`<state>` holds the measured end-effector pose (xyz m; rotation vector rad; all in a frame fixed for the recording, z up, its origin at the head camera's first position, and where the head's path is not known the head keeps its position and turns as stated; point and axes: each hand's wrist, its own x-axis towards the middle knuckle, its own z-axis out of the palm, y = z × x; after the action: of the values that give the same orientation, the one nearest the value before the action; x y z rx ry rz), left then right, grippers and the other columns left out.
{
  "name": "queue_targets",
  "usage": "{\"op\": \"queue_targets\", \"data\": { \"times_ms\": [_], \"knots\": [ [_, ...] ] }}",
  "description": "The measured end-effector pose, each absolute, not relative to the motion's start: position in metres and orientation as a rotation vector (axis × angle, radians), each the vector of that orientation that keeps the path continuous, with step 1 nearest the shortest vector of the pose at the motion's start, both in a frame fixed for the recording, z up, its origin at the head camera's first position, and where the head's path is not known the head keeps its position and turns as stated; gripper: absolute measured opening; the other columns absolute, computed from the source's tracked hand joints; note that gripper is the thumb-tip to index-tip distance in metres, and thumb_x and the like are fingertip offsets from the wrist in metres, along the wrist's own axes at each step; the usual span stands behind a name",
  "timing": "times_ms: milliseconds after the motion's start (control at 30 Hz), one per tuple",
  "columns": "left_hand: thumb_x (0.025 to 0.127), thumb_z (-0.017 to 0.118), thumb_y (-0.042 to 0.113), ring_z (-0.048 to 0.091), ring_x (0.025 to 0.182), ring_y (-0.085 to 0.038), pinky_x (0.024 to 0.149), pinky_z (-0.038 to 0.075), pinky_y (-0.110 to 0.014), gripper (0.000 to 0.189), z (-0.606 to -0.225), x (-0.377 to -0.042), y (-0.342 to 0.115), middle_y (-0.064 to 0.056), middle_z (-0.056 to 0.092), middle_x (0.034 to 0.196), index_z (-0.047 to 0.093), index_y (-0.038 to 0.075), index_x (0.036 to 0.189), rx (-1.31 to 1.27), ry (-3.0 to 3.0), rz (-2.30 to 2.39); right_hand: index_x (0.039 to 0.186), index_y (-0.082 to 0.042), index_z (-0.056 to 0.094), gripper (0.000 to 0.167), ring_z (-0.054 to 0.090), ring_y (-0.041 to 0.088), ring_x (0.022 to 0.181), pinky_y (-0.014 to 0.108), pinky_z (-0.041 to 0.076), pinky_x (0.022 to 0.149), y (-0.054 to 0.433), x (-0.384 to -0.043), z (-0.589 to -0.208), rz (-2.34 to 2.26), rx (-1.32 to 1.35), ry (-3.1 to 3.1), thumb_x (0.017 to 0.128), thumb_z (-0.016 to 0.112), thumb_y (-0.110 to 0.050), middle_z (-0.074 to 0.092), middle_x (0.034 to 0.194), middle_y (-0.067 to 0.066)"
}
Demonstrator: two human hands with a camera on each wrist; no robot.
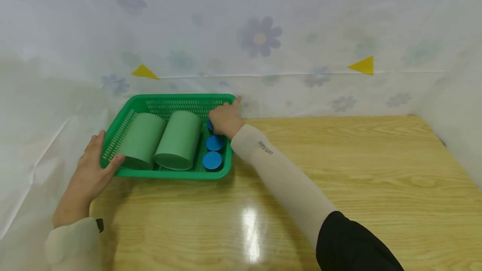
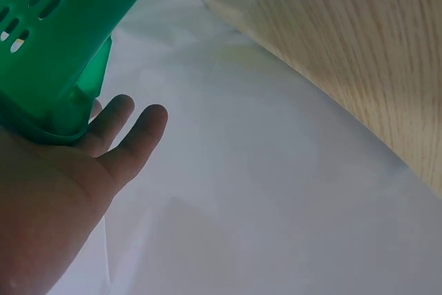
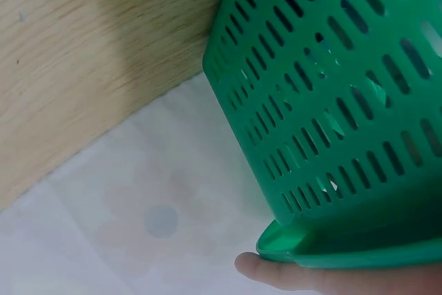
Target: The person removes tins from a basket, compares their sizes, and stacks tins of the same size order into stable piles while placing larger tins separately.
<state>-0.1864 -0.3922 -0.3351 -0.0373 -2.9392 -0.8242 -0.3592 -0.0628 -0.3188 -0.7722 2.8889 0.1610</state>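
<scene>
A green plastic basket (image 1: 169, 174) with slotted walls sits at the back left of the table. Two light-green cylinders (image 1: 178, 137) lie tilted side by side inside it. Along its right side is a row of blue round-topped things (image 1: 212, 160); the rear one is partly covered by the right hand. My left hand (image 1: 88, 175) holds the basket's left end, thumb over the front left corner and fingers outside the wall. My right hand (image 1: 226, 119) grips the rim at the back right corner, one finger pointing outward; part of its grip is hidden.
The wooden table (image 1: 339, 179) extends to the right and in front of the basket. A white flower-patterned sheet (image 1: 312, 24) hangs behind and at both sides, close to the basket's back. Two yellow triangles (image 1: 363, 66) mark the back sheet.
</scene>
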Motion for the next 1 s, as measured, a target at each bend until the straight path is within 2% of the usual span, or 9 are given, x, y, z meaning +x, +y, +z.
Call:
{"op": "queue_targets", "data": {
  "times_ms": [133,333,433,533,600,767,1000],
  "knots": [
    [0.108,0.044,0.042,-0.006,0.145,-0.058,0.107,0.004,-0.078,0.082,-0.334,-0.186,-0.391,-0.031,-0.01,0.163,-0.008,0.012,0.163,-0.03,-2.942,-0.829,0.115,-0.019,0.071,0.027,0.053,0.034,0.122,0.078,0.011,0.108,-0.062,-0.36,-0.318,0.125,-0.777,2.889,0.092,0.074,-0.034,0.068,0.12,0.004],
    [0.108,0.044,0.043,-0.004,0.143,-0.062,0.104,0.006,-0.081,0.081,-0.335,-0.186,-0.391,-0.03,-0.009,0.163,-0.007,0.012,0.163,-0.018,-2.946,-0.82,0.095,-0.022,0.068,0.012,0.056,0.031,0.117,0.077,0.008,0.109,-0.06,-0.366,-0.321,0.02,-0.756,2.899,0.092,0.07,-0.033,0.068,0.107,0.0],
    [0.108,0.043,0.044,-0.002,0.142,-0.063,0.103,0.008,-0.082,0.08,-0.335,-0.186,-0.39,-0.031,-0.008,0.163,-0.004,0.011,0.163,-0.013,-2.951,-0.807,0.093,-0.022,0.066,0.012,0.056,0.03,0.118,0.076,0.01,0.11,-0.058,-0.367,-0.322,-0.026,-0.754,2.914,0.092,0.068,-0.035,0.066,0.113,0.002],
    [0.108,0.042,0.045,-0.002,0.142,-0.063,0.102,0.009,-0.083,0.079,-0.335,-0.187,-0.39,-0.031,-0.009,0.163,-0.002,0.01,0.163,-0.005,-2.963,-0.804,0.102,-0.021,0.068,0.021,0.054,0.03,0.121,0.074,0.011,0.111,-0.056,-0.368,-0.324,-0.086,-0.736,2.93,0.091,0.068,-0.039,0.061,0.125,0.005],
    [0.108,0.042,0.046,-0.003,0.142,-0.063,0.102,0.009,-0.083,0.079,-0.335,-0.187,-0.389,-0.03,-0.01,0.163,-0.002,0.011,0.163,-0.001,-2.968,-0.806,0.116,-0.019,0.068,0.033,0.052,0.03,0.124,0.073,0.012,0.112,-0.054,-0.369,-0.324,-0.142,-0.721,2.946,0.091,0.069,-0.041,0.057,0.133,0.007],
    [0.108,0.041,0.046,-0.001,0.14,-0.065,0.1,0.011,-0.084,0.078,-0.335,-0.188,-0.388,-0.029,-0.01,0.163,-0.001,0.011,0.164,0.004,-2.972,-0.793,0.141,-0.014,0.056,0.06,0.05,0.029,0.127,0.071,0.011,0.113,-0.049,-0.37,-0.324,-0.371,-0.718,2.96,0.091,0.07,-0.043,0.054,0.138,0.008],
    [0.108,0.041,0.047,0.0,0.14,-0.066,0.098,0.014,-0.084,0.078,-0.334,-0.185,-0.388,-0.03,-0.01,0.163,-0.002,0.012,0.163,0.023,-2.988,-0.778,0.149,-0.013,0.048,0.066,0.051,0.025,0.128,0.066,0.01,0.115,-0.041,-0.367,-0.323,-0.729,-0.743,2.877,0.092,0.068,-0.039,0.052,0.145,0.007]
  ]
}}
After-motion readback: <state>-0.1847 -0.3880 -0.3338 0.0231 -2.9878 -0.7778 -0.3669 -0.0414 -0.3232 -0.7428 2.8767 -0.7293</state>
